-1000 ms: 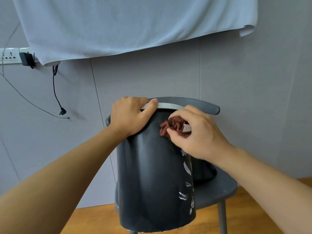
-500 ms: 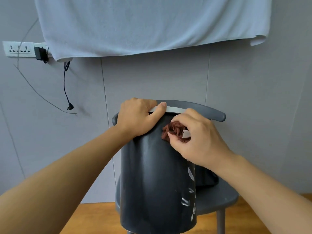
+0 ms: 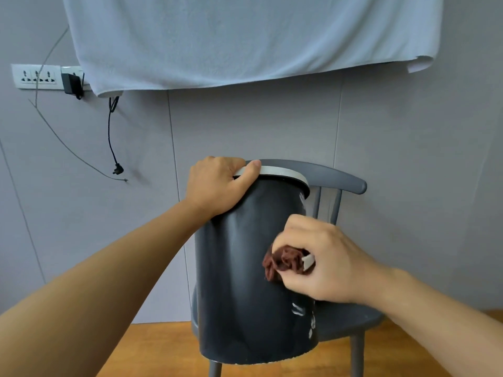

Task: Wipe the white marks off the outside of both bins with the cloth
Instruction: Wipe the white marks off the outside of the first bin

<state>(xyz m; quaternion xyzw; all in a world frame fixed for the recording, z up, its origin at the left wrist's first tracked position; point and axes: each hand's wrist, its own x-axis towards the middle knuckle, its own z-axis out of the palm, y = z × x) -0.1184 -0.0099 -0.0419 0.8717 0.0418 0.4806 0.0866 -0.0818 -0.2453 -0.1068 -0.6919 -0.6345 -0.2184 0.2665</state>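
Vs. half a second ago: right hand (image 3: 324, 262) lower on bin (image 3: 245, 281), moved from just under rim (image 3: 283, 174) down to mid-wall, right side. Cloth (image 3: 283, 261) moved down with it, still bunched in the fingers and pressed to the wall. One white mark (image 3: 301, 198) now exposed just under rim, where the hand was. Left hand (image 3: 217, 183) unchanged on rim, thumb over the pale band. Camera view shifted a little; more of chair back (image 3: 340, 176) visible right of bin.

Hands: left clasps bin's rim at its top left, fingers wrapped over the edge. Right clenched round brown cloth, small white tag poking out by the thumb. Cloth against bin wall, right of centre, about half height.

Bin: dark grey, held tilted in front of chair, base toward camera. More white marks (image 3: 299, 308) low on bin's right side, below right hand. Second bin not made out.

Room, left of bin to right: socket strip (image 3: 35, 76) high on wall far left of bin, black adapter (image 3: 71, 84) plugged in, black cable (image 3: 110, 131) hanging down, thin wire across wall. Pale towel (image 3: 245, 36) hung on wall above bin. Grey panelled wall (image 3: 408, 159) behind. Grey chair seat (image 3: 348, 319) right of bin's base. Wood floor (image 3: 152, 346) below bin.
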